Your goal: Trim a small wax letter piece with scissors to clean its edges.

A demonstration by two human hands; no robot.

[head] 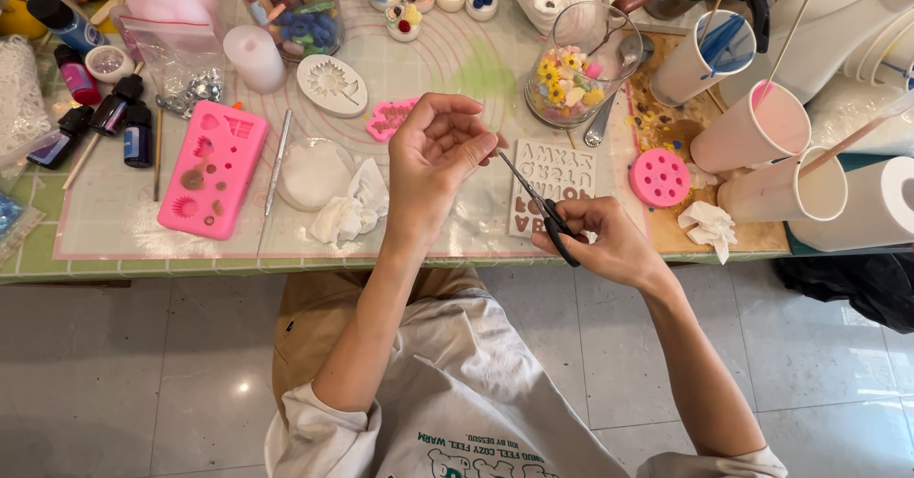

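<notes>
Item: small scissors [541, 209], black handles, thin metal blades, held in the right hand [600, 240] above the table [143, 259] edge, tips angled up-left toward the left hand [433, 159]; right fingers curl through and around the handle loops, closed on them. Left hand raised just beside the blade tips, thumb and forefinger pressed together as if pinching something very small; what it pinches is too small to tell. Handling, judged: scissors light, stiff, sharp at the point, best taken by the loops, never the blades; whatever sits in the pinch is probably thin, light and easily dropped. Nearby on the mat: letter mould [552, 178] under the blades, pink mould [211, 169] at left, round pink mould [660, 177] at right, crumpled tissue [354, 209], glass of flower pieces [569, 76], paper cups [762, 126] with sticks, dark bottles [114, 116]
</notes>
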